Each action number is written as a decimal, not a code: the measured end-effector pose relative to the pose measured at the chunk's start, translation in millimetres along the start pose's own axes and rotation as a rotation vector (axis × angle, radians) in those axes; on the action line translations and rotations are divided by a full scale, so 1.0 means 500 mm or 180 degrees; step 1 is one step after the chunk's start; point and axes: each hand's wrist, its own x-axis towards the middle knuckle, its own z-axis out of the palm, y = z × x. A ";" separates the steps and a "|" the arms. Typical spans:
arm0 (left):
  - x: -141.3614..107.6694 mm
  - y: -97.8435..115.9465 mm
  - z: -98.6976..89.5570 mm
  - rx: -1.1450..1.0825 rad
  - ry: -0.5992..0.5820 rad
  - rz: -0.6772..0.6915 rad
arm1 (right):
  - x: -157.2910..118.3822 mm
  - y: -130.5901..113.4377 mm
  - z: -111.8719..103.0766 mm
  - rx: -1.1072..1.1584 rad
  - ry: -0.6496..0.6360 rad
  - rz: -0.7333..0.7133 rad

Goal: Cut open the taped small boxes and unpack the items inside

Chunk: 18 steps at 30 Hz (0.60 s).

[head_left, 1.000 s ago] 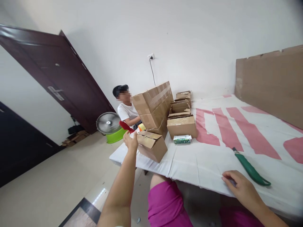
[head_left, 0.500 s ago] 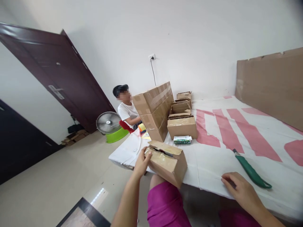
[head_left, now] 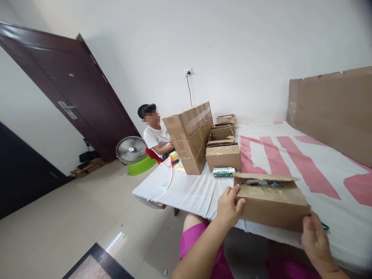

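Brown rectangular cardboard box, lid flaps parted (head_left: 271,213) | now farther right, over near edge of white-and-pink cloth-covered table (head_left: 188,195) | left hand (head_left: 229,205) curled round left end, right hand (head_left: 316,238) newly closed on right end | two-handed control gained

Soft, bright light covers the wall (head_left: 247,46); glare streaks the floor (head_left: 72,209) at lower left (the upper-left door (head_left: 55,73) carries a fainter sheen). Shadow lies under the surface (head_left: 188,195), toward bottom right. The upper-right corner is dark; wide-angle distortion stretches the edges.
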 end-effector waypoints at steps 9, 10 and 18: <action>0.035 -0.038 0.084 -0.0715 0.1635 0.0959 | -0.003 -0.009 0.000 -0.0188 0.0001 -0.0146; 0.035 -0.039 0.085 -0.0791 0.1588 0.1020 | -0.004 -0.007 0.000 -0.0206 -0.0013 -0.0132; 0.059 -0.056 0.043 -0.0951 0.1168 0.1033 | -0.005 -0.023 0.003 -0.0281 0.0034 -0.0095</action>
